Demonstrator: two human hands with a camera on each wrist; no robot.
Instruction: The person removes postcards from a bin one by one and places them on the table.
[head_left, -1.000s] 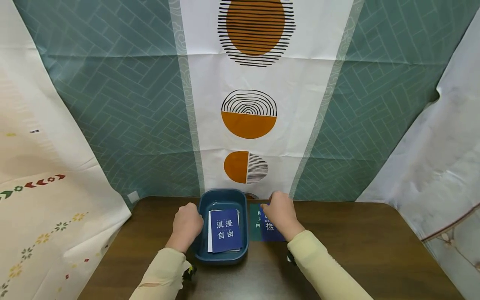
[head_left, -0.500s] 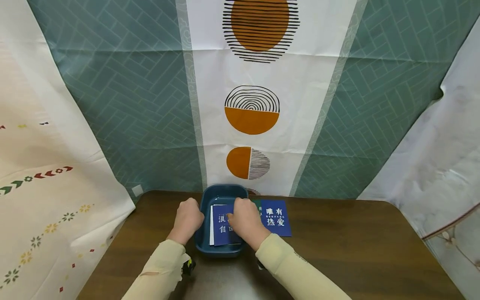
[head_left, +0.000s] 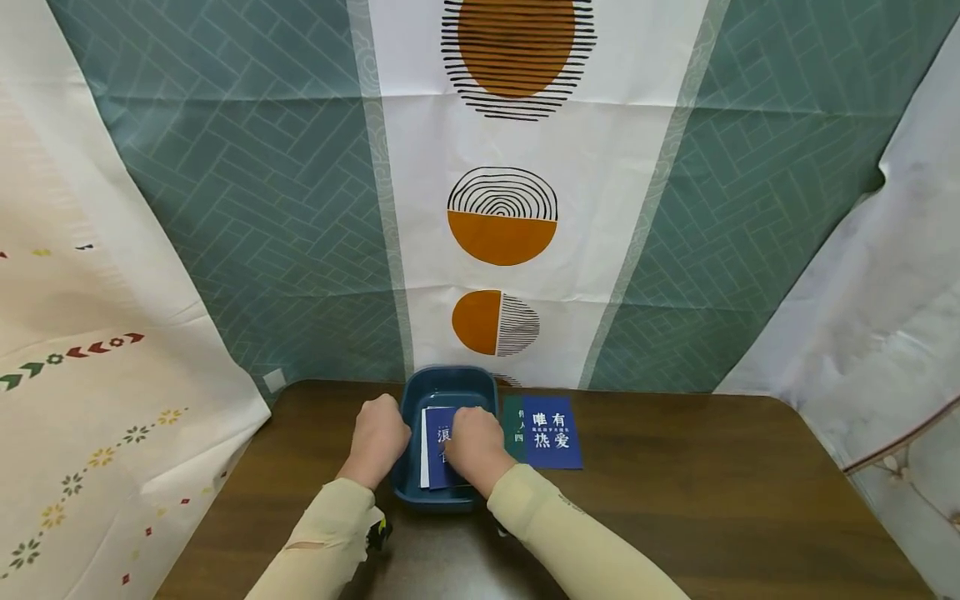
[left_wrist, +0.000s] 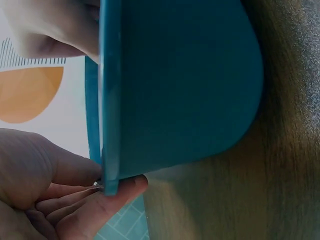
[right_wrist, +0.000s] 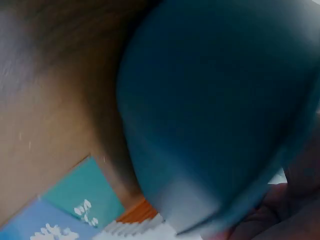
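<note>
A dark blue plastic bin [head_left: 442, 501] stands on the table, holding a stack of cards with a blue card [head_left: 442, 467] with white characters on top. My left hand [head_left: 377, 440] is at its left side; in the left wrist view the left hand [left_wrist: 55, 190] pinches the rim between thumb and fingers. My right hand [head_left: 474, 440] is over the bin's right half, its fingers curled down at the blue card and covering part of it. Its fingertips are hidden, so a hold on the card cannot be made out. In the right wrist view the bin [right_wrist: 215, 100] hides most of the hand.
Right of the bin, a second blue card [head_left: 553, 433] overlaps a green card [head_left: 513, 429] on the brown wooden table [head_left: 690, 483]. A patterned cloth [head_left: 292, 208] hangs behind the table. Pale cloths hang at both sides.
My right hand has left the cards on the table and moved left over the bin, then slightly farther left and down at the blue card. The left hand stays at the rim.
</note>
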